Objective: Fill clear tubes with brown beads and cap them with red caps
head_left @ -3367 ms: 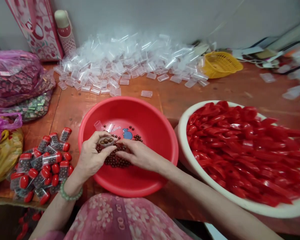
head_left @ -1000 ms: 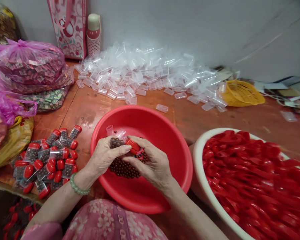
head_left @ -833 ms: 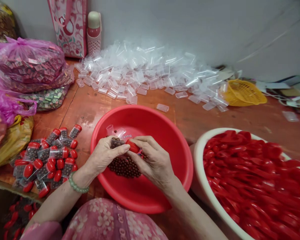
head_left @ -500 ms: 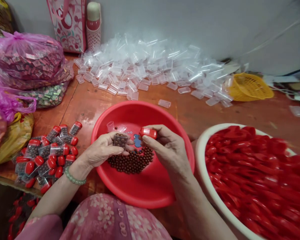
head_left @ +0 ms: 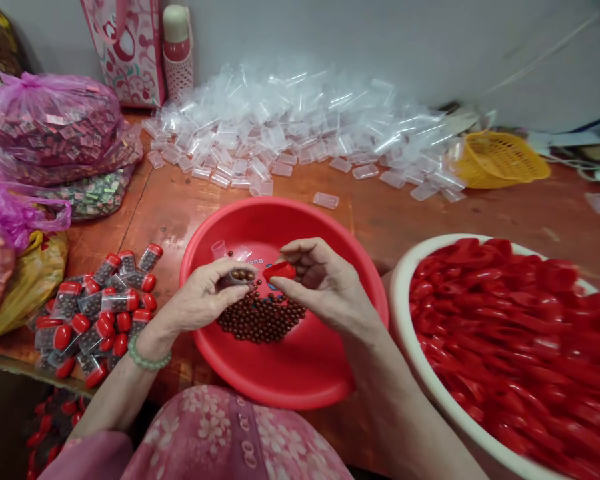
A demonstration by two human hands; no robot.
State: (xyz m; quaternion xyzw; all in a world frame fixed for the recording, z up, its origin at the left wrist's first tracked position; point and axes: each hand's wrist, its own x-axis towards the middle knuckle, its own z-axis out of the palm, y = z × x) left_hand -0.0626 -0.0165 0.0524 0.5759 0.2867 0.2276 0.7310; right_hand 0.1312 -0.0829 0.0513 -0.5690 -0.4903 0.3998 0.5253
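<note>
Over the red basin (head_left: 290,393), my left hand (head_left: 205,297) grips a small clear container (head_left: 241,275) with brown balls showing at its mouth. My right hand (head_left: 325,280) pinches a red cap (head_left: 279,271) just right of the container, a small gap between them. Below the hands, a heap of brown balls (head_left: 260,320) lies in the basin. Two clear pieces lie near the basin's upper left, a single brown ball beside them.
Filled red-capped containers (head_left: 120,301) are piled on the left. A white-rimmed tub (head_left: 400,300) of red parts stands right. Clear containers (head_left: 280,137), a yellow basket (head_left: 505,160), a pink bag (head_left: 130,60), a flask (head_left: 178,53) and filled plastic bags (head_left: 55,120) are behind.
The container in my left hand has tilted so its mouth with balls shows. My right hand has brought the red cap left, closer to it, and turned it.
</note>
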